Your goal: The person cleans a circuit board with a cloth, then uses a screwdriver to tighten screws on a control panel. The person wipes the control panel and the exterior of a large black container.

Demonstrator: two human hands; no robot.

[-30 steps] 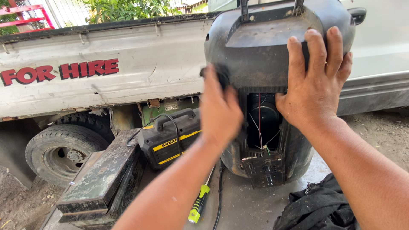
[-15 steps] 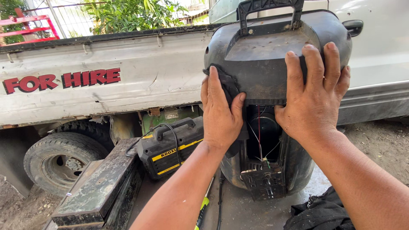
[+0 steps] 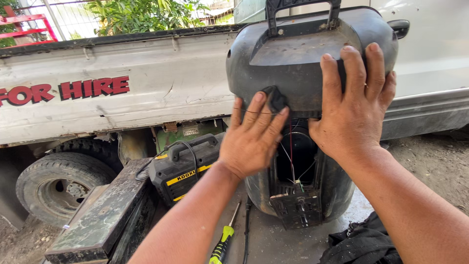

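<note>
A large black plastic speaker cabinet (image 3: 298,58) stands upright on the table with its back toward me, a carry handle (image 3: 302,11) on top. An opening in its back shows thin wires (image 3: 292,151) and a loose control panel (image 3: 298,208) at the bottom. My left hand (image 3: 251,139) presses a small black cloth (image 3: 277,98) against the cabinet's back, just above the opening. My right hand (image 3: 354,105) lies flat with fingers spread on the upper right of the cabinet, steadying it.
A black and yellow machine (image 3: 183,168) sits left of the cabinet. A green-handled screwdriver (image 3: 222,244) lies on the grey table (image 3: 273,244). A worn dark case (image 3: 100,215) is at lower left, black fabric (image 3: 364,244) at lower right. A white truck (image 3: 122,88) stands behind.
My left hand has moved up and right, sliding the black cloth across the cabinet's back. My right hand stays on the cabinet. The view has shifted slightly.
</note>
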